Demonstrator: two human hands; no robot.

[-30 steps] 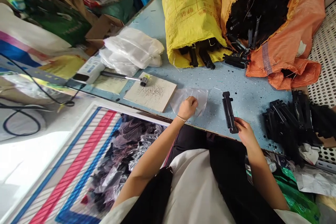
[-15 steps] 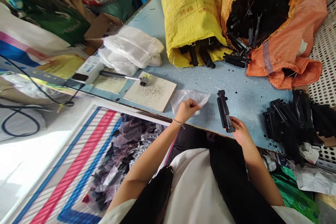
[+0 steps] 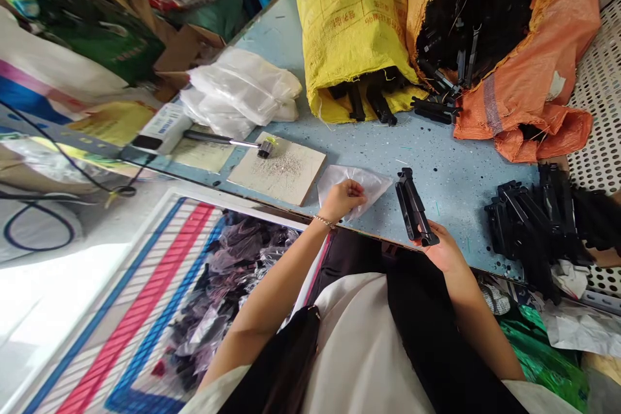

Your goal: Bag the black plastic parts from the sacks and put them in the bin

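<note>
A clear plastic bag point(image 3: 376, 184) lies at the front edge of the blue speckled table, with my left hand point(image 3: 345, 199) closed over its near side, fingertips pinching the film. To the right, my right hand point(image 3: 446, 250) grips the lower end of a long black plastic part point(image 3: 411, 204). The part points away from me, tilted to the left, just right of the bag and apart from it. My right fingers are partly hidden behind the part. A pile of similar black parts point(image 3: 519, 220) lies farther right.
Left of the bag sits a board point(image 3: 301, 176) with a black-handled hammer point(image 3: 218, 138) across it. Behind are stacked clear bags point(image 3: 247, 87), a yellow sack point(image 3: 356, 32) and an orange sack point(image 3: 514, 100) holding black parts. Below the table edge, a striped container point(image 3: 140, 297) holds bagged items.
The black part has turned slightly and shifted a little left and toward me. My left fingers have curled more, and the bag's right corner reaches slightly farther right.
</note>
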